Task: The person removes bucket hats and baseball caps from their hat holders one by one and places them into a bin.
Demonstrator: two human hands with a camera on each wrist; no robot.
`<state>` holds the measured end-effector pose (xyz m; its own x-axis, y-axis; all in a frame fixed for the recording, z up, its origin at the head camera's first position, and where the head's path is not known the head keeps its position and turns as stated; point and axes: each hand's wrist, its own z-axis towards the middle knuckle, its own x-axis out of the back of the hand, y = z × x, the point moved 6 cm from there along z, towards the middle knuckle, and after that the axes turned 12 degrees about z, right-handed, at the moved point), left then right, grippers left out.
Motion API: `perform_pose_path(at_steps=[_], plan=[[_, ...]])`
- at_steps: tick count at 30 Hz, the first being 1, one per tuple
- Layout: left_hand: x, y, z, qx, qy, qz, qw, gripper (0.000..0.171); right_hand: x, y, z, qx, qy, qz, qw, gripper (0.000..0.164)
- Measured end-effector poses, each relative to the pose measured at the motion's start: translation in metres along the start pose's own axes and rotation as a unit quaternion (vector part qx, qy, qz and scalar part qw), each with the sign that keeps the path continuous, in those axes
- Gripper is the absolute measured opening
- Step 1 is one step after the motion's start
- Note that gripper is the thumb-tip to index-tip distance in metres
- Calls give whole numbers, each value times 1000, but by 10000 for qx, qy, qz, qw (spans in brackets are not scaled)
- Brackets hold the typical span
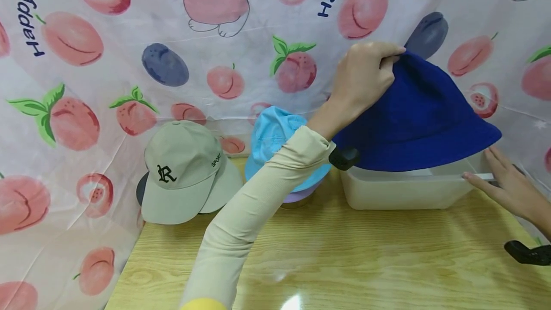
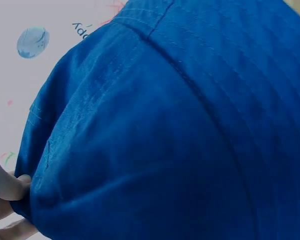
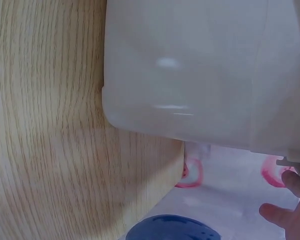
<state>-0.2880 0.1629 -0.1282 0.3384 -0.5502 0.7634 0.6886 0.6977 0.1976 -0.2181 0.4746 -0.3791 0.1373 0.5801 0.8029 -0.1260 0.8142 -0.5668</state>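
My left hand (image 1: 366, 73) pinches the top of a dark blue bucket hat (image 1: 422, 118) and holds it up over the white plastic bin (image 1: 396, 193). In the left wrist view the blue hat (image 2: 139, 135) fills most of the picture, with the fingertips (image 2: 19, 187) gripping its crown. At the bin's right end, my right hand (image 1: 512, 185) touches the rim with fingers extended. The right wrist view shows the bin's side (image 3: 185, 75) and part of the right hand (image 3: 297, 210) at its edge. The hat hides much of the bin's inside.
A beige cap (image 1: 185, 166) with a letter R stands at the left, with another cap's brim (image 1: 225, 181) beside it. Light blue hats (image 1: 271, 133) sit mid-table, partly behind my left arm. A fruit-print cloth (image 1: 224, 80) hangs behind the wooden table (image 1: 336, 252).
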Motion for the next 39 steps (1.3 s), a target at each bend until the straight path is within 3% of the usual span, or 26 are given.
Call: perform_pose_path(at_steps=[8,15,19,25,39], plan=[[-15,-5,2,434,422,-501,9969,26,3,-1,2,-63,-26,48,10000,91],[-34,-6,1,673,525,-428,9954,25,4,-5,0,-140,43,162,9998,91],[-42,-6,0,727,666,-388,9944,25,3,-5,0,-264,25,78,9996,92],[-59,-2,-6,549,758,-545,9941,26,0,-4,-4,-236,33,302,9993,90],[-85,-4,-15,792,938,-27,9924,30,0,-2,-6,-339,53,338,9988,91]])
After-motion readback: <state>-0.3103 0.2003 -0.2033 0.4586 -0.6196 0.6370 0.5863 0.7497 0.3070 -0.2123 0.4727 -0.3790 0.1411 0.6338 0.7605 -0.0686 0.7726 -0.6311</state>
